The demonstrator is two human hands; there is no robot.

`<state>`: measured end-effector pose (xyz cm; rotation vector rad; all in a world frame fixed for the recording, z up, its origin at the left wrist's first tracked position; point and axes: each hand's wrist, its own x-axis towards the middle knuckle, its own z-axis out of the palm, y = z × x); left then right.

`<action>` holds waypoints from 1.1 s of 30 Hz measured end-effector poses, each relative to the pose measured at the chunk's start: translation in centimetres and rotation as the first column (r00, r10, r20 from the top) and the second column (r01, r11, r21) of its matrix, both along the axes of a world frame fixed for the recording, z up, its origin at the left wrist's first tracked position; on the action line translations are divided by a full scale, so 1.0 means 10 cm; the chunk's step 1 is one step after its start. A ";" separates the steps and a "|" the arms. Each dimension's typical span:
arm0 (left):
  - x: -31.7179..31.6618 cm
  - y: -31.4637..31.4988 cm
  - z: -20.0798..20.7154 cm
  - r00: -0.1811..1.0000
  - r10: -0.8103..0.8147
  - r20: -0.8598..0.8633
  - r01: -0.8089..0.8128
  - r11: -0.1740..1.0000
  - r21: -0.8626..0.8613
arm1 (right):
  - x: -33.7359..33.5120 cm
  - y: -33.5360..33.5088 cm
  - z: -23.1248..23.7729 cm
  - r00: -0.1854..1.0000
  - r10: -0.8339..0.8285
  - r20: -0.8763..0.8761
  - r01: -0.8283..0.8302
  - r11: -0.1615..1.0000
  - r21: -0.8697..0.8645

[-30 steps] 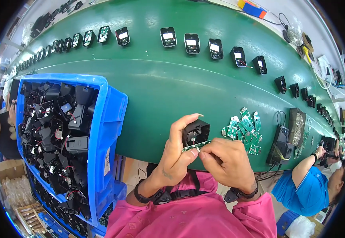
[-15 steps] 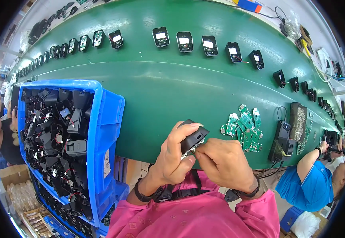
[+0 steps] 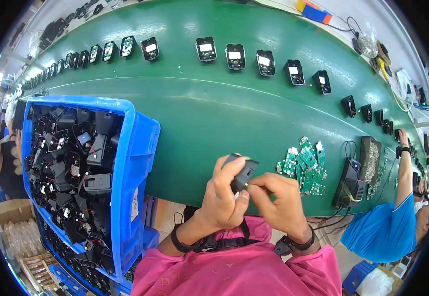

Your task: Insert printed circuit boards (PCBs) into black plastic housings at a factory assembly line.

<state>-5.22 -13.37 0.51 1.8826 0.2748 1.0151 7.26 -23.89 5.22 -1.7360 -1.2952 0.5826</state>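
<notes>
In front of my chest, near the table's front edge, my left hand (image 3: 224, 190) grips a small black plastic housing (image 3: 244, 173), thumb below and fingers over its top. The housing is tilted, and a small slot shows in its side. At its lower right edge, the thumb and forefinger of my right hand (image 3: 278, 200) are pinched together against it. Whatever sits between those fingertips is too small to make out. A loose pile of green circuit boards (image 3: 307, 163) lies on the table just beyond my right hand.
A blue crate (image 3: 143, 138) full of black housings with wires stands at the left. Rows of housings (image 3: 235, 56) curve along the green table (image 3: 190, 113). A black device (image 3: 350, 185) and a box of small parts (image 3: 370, 158) stand at right, beside a co-worker in blue (image 3: 382, 232).
The housing has turned slightly in my left hand, and my right fingers have opened into a looser pinch at its edge. The co-worker at right has stretched an arm toward the row of housings.
</notes>
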 end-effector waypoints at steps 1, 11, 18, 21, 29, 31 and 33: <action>0.01 -0.03 0.00 0.999 -0.036 0.029 0.037 0.999 -0.031 | 0.03 -0.04 0.00 0.999 -0.010 -0.052 0.007 0.999 -0.045; 0.02 0.04 0.10 0.997 -0.054 0.061 0.081 0.619 -0.781 | -0.13 0.04 -0.11 0.584 -0.179 -0.792 0.211 0.975 -0.065; 0.06 0.04 -0.01 0.974 -0.048 0.220 0.209 0.557 -0.804 | -0.20 0.02 -0.26 0.770 -0.016 -0.638 0.227 0.941 0.250; 0.06 0.00 0.03 0.962 -0.088 0.260 0.272 0.431 -0.860 | -0.13 0.01 -0.28 0.820 -0.065 -0.569 0.226 0.949 0.218; 0.04 0.06 -0.21 0.987 -0.148 0.070 0.161 0.799 -0.579 | 0.10 0.08 0.02 0.738 -0.154 -0.657 0.237 0.971 0.039; 0.08 0.05 -0.22 0.990 -0.128 0.063 0.142 0.839 -0.526 | 0.09 0.10 0.09 0.821 -0.163 -0.547 0.178 0.984 -0.026; 0.08 0.01 -0.17 0.999 -0.039 0.019 0.043 0.869 -0.493 | 0.01 0.13 0.00 0.929 -0.128 -0.346 0.167 0.982 0.085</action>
